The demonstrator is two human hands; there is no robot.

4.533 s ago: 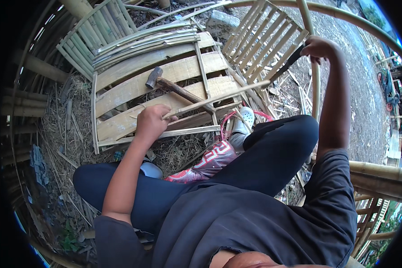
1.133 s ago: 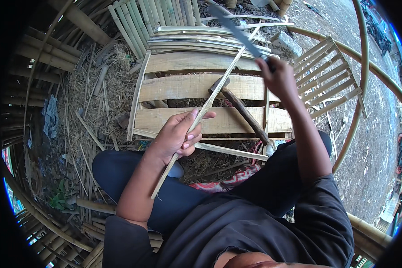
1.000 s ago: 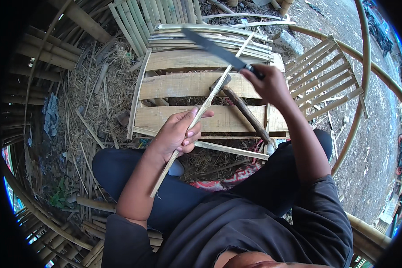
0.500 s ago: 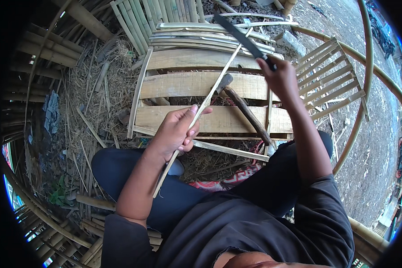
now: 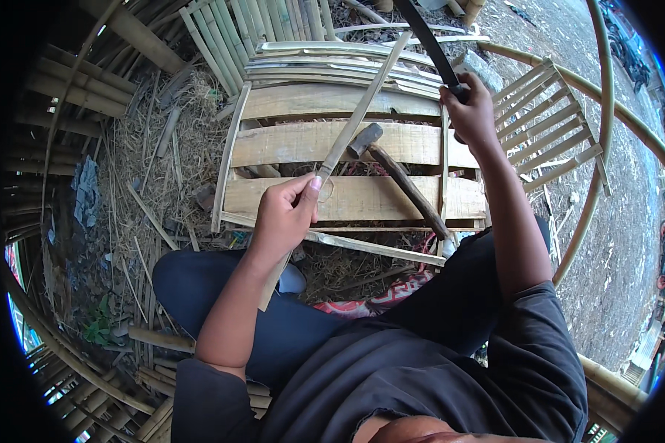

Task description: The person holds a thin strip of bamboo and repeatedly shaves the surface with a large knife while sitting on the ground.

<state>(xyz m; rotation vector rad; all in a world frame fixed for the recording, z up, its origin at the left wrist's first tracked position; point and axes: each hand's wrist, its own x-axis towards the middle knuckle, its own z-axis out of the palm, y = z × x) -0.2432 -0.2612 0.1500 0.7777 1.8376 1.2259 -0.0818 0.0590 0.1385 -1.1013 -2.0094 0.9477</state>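
Note:
My left hand (image 5: 287, 214) is closed around a long, thin bamboo strip (image 5: 358, 111). The strip slants from above my thigh up and to the right, its broad face now showing, with a thin curled shaving by my fingers. In my right hand (image 5: 471, 111) is the handle of a machete (image 5: 430, 40), its dark blade pointing up and away to the left, apart from the strip. Between my hands a hammer (image 5: 399, 171) with a wooden handle rests on the low slatted wooden bench (image 5: 273, 144).
More split strips (image 5: 325, 63) lie stacked on the bench's far edge. Beyond stands a green bamboo slat panel (image 5: 273, 18). To the right are a small slatted rack (image 5: 550, 122), a bent bamboo pole (image 5: 602, 96) and a concrete block (image 5: 482, 66). Straw and scraps (image 5: 144, 155) litter the left ground.
My left hand has turned the strip, so its wide face shows. My right hand has shifted slightly right, and the machete has swung more upright, away from the strip.

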